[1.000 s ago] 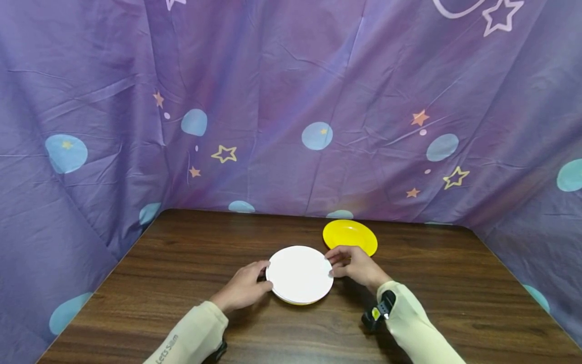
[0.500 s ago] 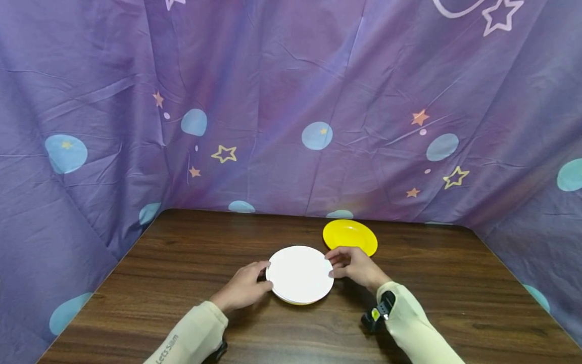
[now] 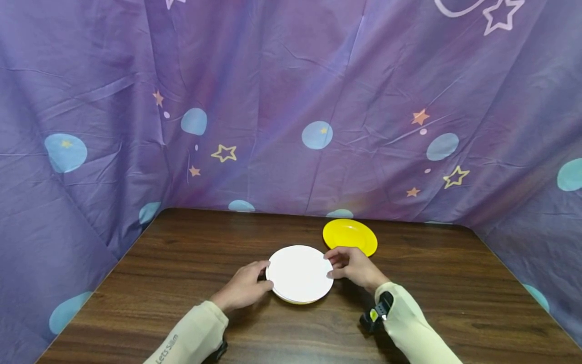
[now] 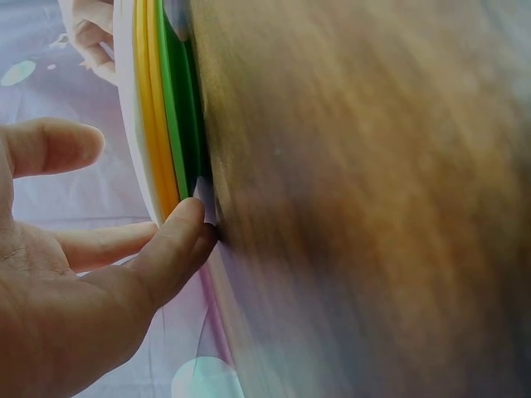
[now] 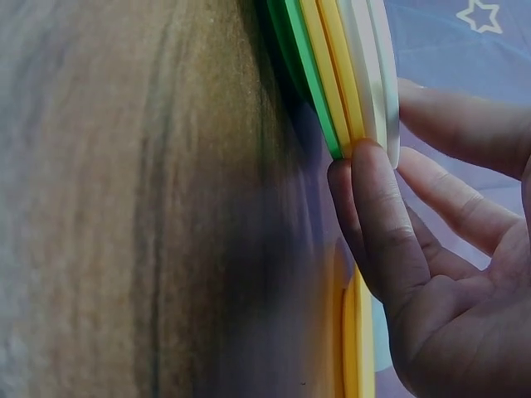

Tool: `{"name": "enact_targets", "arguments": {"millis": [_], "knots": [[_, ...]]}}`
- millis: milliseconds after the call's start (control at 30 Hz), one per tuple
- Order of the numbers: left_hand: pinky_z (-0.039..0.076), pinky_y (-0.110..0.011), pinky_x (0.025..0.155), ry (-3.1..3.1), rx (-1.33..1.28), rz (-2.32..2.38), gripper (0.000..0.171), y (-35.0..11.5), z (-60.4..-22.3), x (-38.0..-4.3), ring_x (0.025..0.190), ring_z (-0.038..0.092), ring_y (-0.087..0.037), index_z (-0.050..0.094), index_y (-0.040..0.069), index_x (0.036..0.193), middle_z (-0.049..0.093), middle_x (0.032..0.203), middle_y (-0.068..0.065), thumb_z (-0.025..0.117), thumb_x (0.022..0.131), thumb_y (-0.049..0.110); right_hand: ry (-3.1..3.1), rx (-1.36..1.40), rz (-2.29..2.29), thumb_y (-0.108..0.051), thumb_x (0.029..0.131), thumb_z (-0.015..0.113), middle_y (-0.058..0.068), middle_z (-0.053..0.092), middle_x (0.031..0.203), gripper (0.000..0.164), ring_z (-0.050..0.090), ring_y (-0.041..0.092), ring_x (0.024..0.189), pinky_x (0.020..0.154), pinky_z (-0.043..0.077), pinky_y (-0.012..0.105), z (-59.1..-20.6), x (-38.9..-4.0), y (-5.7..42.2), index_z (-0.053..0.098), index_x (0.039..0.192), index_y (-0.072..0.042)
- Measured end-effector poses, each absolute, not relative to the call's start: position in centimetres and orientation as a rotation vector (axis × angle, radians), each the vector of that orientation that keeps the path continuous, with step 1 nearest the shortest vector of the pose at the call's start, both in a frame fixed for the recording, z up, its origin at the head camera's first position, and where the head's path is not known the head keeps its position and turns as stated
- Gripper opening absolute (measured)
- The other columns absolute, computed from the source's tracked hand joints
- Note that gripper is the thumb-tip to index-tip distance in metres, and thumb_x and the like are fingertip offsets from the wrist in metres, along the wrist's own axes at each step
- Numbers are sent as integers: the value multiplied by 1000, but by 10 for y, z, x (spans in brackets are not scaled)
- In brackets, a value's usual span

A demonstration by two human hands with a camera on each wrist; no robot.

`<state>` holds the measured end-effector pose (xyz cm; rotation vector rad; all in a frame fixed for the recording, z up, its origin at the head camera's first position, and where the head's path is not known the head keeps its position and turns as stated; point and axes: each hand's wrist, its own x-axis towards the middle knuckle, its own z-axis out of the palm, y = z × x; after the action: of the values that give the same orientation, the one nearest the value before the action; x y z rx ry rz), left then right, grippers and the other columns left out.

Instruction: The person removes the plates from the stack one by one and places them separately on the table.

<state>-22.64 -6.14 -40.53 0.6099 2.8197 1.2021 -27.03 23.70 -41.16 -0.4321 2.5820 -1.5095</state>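
Stack of plates: located on the near side of the table's middle (image 3: 159, 283); the stack (image 3: 300, 274) is held at opposite sides of its rim, between the two hands. Whether its base is fully borne by the table cannot be told.
Layers: white plates (image 5: 372, 75) are carried on top, yellow layers (image 5: 325, 75) are set beneath them, and green layers (image 4: 179, 99) are seen lowest, nearest the wood. The edges are lined up closely.
Left hand: the stack's left side is gripped by the left hand (image 3: 245, 287), with bent fingers set against the rim; in the left wrist view one digit is seen clear of the edge.
Right hand: the stack's right side is gripped by the right hand (image 3: 356, 267); a fingertip is pressed to the yellow and white edges in the right wrist view.
Yellow plate: placed behind and to the right of the stack, just beyond the right hand, by which its near edge is partly covered; the yellow plate (image 3: 349, 237) is untouched as far as can be seen.
Sleeves: both forearms are covered in pale cloth; dark lettering is printed on the left sleeve (image 3: 195, 331). A black device (image 3: 370, 322) is worn at the right wrist.
Backdrop: the table is enclosed by a purple curtain (image 3: 273, 91) printed with stars and blue spots.
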Motion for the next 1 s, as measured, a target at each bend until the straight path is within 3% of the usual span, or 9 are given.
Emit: {"name": "enact_targets", "arguments": {"millis": [533, 1000], "knots": [[45, -53, 111, 2814, 588, 1192, 61, -62, -407, -226, 128, 57, -39, 54, -10, 137, 61, 135, -26, 64, 82, 15, 2554, -416, -1516, 4, 77, 77, 15, 66, 97, 44, 58, 16, 84, 69, 54, 18, -408, -268, 237, 67, 120, 9], [45, -53, 111, 2822, 621, 1189, 61, -62, -406, -227, 128, 57, -40, 53, -11, 137, 61, 135, -27, 63, 82, 15, 2486, -373, -1569, 6, 79, 71, 12, 63, 102, 47, 56, 17, 86, 72, 54, 18, -407, -272, 245, 65, 126, 8]]}}
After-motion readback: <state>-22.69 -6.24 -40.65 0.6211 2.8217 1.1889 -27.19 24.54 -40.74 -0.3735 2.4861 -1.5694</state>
